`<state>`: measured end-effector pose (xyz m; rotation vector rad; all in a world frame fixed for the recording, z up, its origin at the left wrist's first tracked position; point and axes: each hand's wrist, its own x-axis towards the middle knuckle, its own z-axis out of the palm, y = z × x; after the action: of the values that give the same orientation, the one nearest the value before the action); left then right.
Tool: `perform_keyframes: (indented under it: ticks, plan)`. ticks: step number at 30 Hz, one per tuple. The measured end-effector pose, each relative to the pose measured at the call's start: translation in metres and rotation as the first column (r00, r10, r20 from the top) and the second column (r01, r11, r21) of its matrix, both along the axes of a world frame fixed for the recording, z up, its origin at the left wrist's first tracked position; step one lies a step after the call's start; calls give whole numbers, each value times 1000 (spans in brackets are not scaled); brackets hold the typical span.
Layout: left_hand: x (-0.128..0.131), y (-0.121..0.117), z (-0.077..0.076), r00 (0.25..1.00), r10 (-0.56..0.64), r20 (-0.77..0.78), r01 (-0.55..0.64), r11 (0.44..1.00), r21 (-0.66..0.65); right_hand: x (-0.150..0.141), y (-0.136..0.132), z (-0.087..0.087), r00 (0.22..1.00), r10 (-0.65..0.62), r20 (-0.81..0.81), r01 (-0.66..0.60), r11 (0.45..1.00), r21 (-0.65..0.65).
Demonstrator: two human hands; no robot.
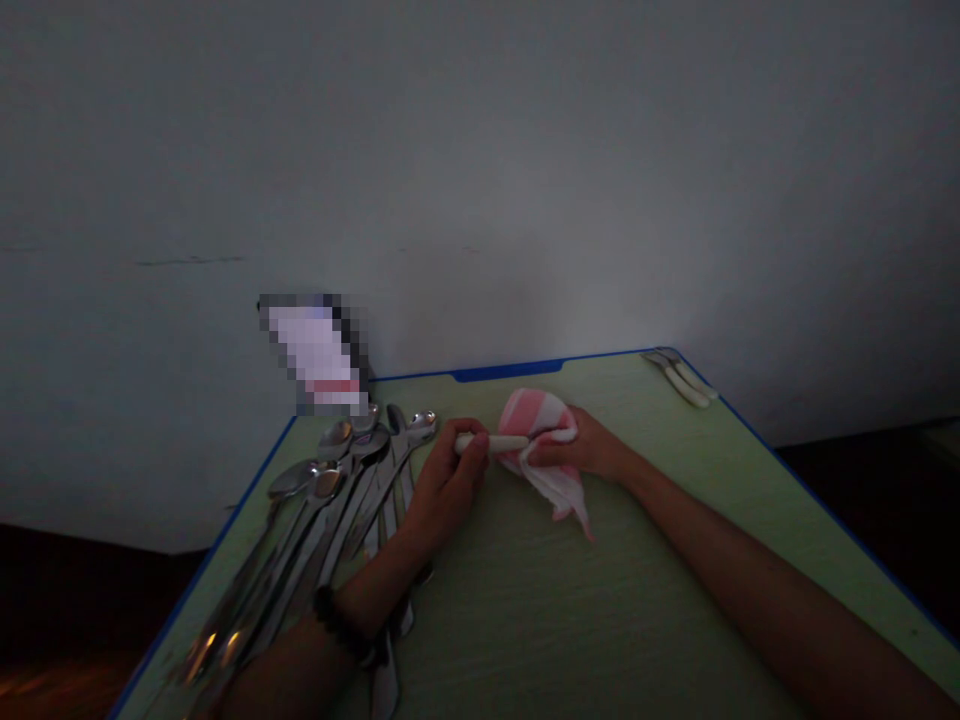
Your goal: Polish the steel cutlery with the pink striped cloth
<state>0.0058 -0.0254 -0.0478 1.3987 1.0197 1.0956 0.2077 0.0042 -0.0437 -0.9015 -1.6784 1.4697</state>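
My left hand is closed round the white handle of a utensil that lies across the middle of the green table. My right hand is closed on a pink and white cloth wrapped over the utensil's other end, which is hidden inside the cloth. Both hands rest low over the tabletop, close together. A dark bracelet sits on my left wrist.
Several long metal spoons lie in a pile on the table's left side, under my left forearm. Two white-handled utensils lie at the far right corner. A blurred white object stands at the far left edge. A pale wall rises behind.
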Motion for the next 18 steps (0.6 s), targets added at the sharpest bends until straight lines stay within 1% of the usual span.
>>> perform_keyframes:
  ticks: [3, 9, 18]
  plan:
    - [0, 0, 0, 1000, 2, 7, -2, 1000, -12, -2, -1, 1, 998, -51, 31, 50, 998, 40]
    - [0, 0, 0, 1000, 4, 0, -4, 1000, -13, -1, 0, 0, 990, -47, 131, 42, 998, 39]
    - [-1, -1, 0, 999, 7, -42, -7, 1000, 1, 4, 3, -3, 991, -25, 134, 23, 1000, 17]
